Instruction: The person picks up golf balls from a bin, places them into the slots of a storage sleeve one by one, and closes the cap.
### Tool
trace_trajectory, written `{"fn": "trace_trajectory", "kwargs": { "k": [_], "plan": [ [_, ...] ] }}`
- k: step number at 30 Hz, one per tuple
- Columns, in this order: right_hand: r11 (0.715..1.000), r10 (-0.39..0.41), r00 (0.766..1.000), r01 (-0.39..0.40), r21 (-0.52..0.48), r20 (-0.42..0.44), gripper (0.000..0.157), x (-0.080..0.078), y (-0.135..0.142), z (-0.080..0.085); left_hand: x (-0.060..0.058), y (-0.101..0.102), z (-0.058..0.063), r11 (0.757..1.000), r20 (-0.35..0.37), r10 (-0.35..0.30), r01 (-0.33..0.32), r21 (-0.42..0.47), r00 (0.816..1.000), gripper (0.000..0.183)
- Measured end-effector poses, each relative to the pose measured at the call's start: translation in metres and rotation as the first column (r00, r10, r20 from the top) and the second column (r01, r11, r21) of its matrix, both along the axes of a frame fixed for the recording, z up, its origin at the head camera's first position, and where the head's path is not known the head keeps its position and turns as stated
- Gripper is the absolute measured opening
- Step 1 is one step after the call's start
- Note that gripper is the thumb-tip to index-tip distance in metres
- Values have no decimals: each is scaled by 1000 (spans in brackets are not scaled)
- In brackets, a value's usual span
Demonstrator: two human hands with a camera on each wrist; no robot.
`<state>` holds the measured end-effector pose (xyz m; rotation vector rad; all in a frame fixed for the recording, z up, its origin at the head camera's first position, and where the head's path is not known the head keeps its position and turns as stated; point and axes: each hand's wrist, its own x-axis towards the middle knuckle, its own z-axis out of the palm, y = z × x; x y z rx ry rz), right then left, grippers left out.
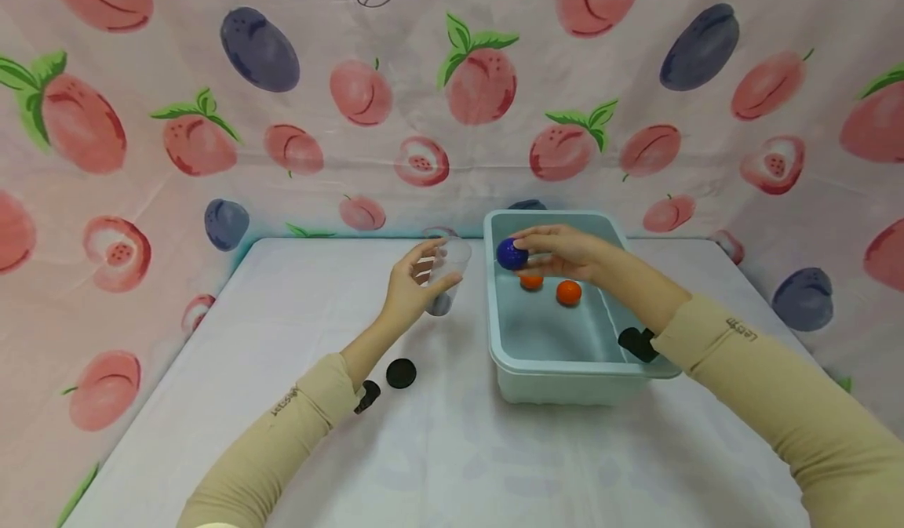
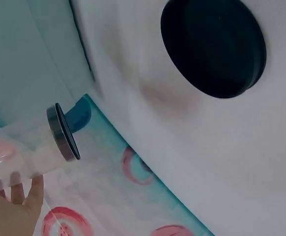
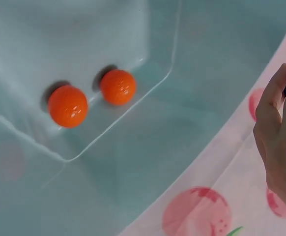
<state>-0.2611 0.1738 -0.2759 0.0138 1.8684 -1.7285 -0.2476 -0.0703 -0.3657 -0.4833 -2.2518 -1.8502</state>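
My left hand grips a clear plastic cup with a dark base, raised above the white table left of the bin. In the left wrist view the cup is tilted, its dark end cap pointing away from the fingers. A dark blue ball is pinched between the fingertips of my right hand, over the back left part of the pale green bin. Two orange balls lie on the bin floor, one orange ball near the middle, the other orange ball partly hidden below the right hand.
A round black lid lies on the white table near the left forearm. Black wrist cameras show at both cuffs, the right camera over the bin's right rim. Behind the table hangs a fruit-print cloth.
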Motion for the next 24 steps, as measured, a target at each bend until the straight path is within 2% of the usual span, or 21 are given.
{"fn": "trace_trajectory", "kwargs": {
  "k": [5, 10, 17, 24],
  "plan": [
    [1000, -11, 1000, 12, -22, 18, 49, 6, -8, 4, 3, 3, -3, 1000, 11, -12, 12, -16, 1000, 53],
    [1000, 21, 1000, -21, -7, 8, 49, 7, -13, 9, 4, 6, -4, 1000, 8, -24, 24, -13, 1000, 55],
    [999, 37, 999, -37, 5, -5, 49, 10, -18, 14, 9, 10, 2, 999, 38, -1, 3, -53, 999, 54],
    [998, 47, 998, -46, 40, -38, 47, 12, -24, 16, 12, 11, 5, 999, 65, -5, 8, -51, 998, 55]
  ]
}}
